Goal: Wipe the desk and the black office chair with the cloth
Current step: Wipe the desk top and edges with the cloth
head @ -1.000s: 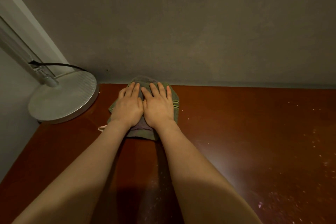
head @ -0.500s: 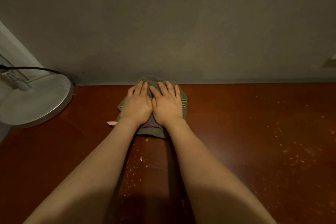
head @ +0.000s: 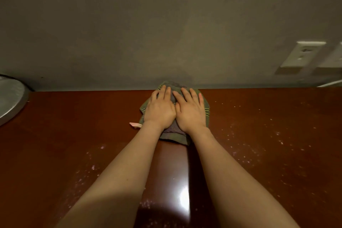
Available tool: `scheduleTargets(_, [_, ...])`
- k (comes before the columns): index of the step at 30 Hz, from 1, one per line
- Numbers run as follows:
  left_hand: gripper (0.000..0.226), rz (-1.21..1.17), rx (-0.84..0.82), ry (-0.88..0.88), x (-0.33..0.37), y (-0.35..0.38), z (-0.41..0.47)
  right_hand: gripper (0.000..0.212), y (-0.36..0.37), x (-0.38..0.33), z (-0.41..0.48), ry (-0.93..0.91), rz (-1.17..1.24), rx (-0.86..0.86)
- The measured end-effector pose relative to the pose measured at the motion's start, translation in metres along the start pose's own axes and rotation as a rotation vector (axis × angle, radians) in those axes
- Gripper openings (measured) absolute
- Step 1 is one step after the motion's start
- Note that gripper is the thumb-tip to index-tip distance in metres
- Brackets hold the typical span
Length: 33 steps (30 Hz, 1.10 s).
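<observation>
Cloth (head: 174, 136) slid right along desk (head: 74, 127), left hand (head: 160, 110) and right hand (head: 190, 113) flat, pressing it

Plain grey-beige plaster wall (head: 148, 24): fills the upper half of the view, matt and faintly mottled. Far left: round silver metal lamp base (head: 11, 100), cut off by the frame edge, its top finely ribbed; a thin dark line (head: 22, 82) curves along its rear rim. Upper right: white rectangular wall socket plate (head: 301, 54), fixed to the wall, its details blurred. A second white plate (head: 333, 59) sits just beside it, cropped at the right edge. Below these, a pale narrow strip (head: 331, 83) lies at the wall's foot, unidentifiable.
</observation>
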State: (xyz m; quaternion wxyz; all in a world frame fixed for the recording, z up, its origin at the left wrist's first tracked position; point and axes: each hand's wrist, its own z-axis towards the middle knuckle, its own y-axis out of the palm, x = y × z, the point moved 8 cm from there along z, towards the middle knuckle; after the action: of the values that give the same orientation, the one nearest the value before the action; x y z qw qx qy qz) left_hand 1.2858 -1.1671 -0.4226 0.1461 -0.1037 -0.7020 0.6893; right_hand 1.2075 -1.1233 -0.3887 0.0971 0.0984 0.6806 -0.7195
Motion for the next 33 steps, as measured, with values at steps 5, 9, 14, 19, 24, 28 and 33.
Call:
scheduleTargets(5, [0.087,-0.041,0.004,0.063,0.051,0.0,0.008,0.046,-0.013,0.046,-0.013,0.065,0.0,0.024])
scheduleTargets(9, [0.062,-0.098,0.025,0.096,0.092,-0.002,0.01,0.046,-0.023,0.084,-0.026,0.126,0.007,0.021])
scheduleTargets(14, [0.058,-0.176,0.03,0.126,0.138,-0.002,0.006,0.046,-0.033,0.125,-0.043,0.198,-0.037,0.009])
scheduleTargets(19, [0.058,-0.289,-0.007,0.17,0.176,-0.001,0.001,0.055,-0.042,0.155,-0.064,0.272,-0.066,0.0])
scheduleTargets(24, [0.061,-0.718,-0.048,-0.037,0.154,-0.014,-0.011,0.053,-0.052,0.16,-0.073,0.403,-0.019,0.084])
scheduleTargets(28, [0.055,-0.732,-0.098,-0.222,0.147,-0.025,-0.019,0.058,-0.063,0.16,-0.076,0.601,0.014,0.092])
scheduleTargets(33, [0.036,-0.798,-0.111,-0.194,0.149,-0.043,-0.028,0.04,-0.083,0.159,-0.063,0.585,-0.048,-0.021])
